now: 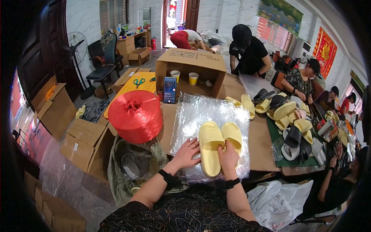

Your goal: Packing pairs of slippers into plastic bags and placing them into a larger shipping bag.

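Observation:
A pair of pale yellow slide slippers lies side by side on a stack of clear plastic bags (189,116), toes pointing away from me. My right hand (229,157) is closed on the right slipper (232,133), its fingers inside the foot opening and its thumb by the inner edge. The left slipper (210,154) rests beside it, very near the same fingers. My left hand (187,154) lies flat with fingers apart on the bags, its fingertips close to the left slipper's outer edge. The right slipper's heel is hidden behind my hand.
A big red twine roll (135,118) stands at left, near scissors (138,82). Behind the bags are a phone (169,90) and an open carton (193,58) holding two cups. Piled slippers (286,110) cover the table's right side. Several other people work around the room.

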The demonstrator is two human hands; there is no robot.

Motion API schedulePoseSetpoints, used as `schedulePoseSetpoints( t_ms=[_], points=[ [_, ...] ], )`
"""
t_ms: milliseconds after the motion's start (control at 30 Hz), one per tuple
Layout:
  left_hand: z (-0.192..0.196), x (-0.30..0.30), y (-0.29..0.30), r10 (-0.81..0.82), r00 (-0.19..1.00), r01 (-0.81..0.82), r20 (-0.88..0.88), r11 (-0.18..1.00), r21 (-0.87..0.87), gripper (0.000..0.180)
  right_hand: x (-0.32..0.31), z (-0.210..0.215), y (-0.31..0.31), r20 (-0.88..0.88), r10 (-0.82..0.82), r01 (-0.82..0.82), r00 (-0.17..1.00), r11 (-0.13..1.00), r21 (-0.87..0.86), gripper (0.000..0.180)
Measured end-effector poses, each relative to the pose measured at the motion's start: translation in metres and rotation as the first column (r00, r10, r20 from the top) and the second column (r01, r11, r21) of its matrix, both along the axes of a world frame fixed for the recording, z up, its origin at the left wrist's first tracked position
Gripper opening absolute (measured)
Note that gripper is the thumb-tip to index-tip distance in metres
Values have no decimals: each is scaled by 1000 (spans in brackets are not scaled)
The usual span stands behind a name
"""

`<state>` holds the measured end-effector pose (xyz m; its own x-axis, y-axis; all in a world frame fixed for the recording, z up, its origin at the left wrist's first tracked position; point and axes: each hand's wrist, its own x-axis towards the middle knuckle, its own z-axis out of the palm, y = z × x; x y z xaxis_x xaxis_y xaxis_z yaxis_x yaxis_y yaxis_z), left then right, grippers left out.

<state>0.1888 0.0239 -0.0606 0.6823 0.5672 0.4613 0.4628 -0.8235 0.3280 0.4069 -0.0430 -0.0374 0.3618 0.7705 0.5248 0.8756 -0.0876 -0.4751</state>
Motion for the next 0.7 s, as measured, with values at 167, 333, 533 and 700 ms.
schedulePoseSetpoints(
  t_ms=[167,333,533,700],
  points=[
    [3,1,0,-7,1000,7,-10,1000,-19,61,3,-4,2,-17,9,-9,1000,1000,13,38],
    [-1,-1,0,0,1000,0,1,1000,-18,60,1,-2,1,-1,-4,4,1000,999,-44,38],
    [-1,-1,0,4,1000,-4,-12,1000,-6,60,2,-3,1,-5,-11,11,1000,999,-44,38],
    [1,0,-1,3,1000,-3,-23,1000,-18,60,1,-2,-1,9,-25,25,1000,1000,8,36]
  ],
)
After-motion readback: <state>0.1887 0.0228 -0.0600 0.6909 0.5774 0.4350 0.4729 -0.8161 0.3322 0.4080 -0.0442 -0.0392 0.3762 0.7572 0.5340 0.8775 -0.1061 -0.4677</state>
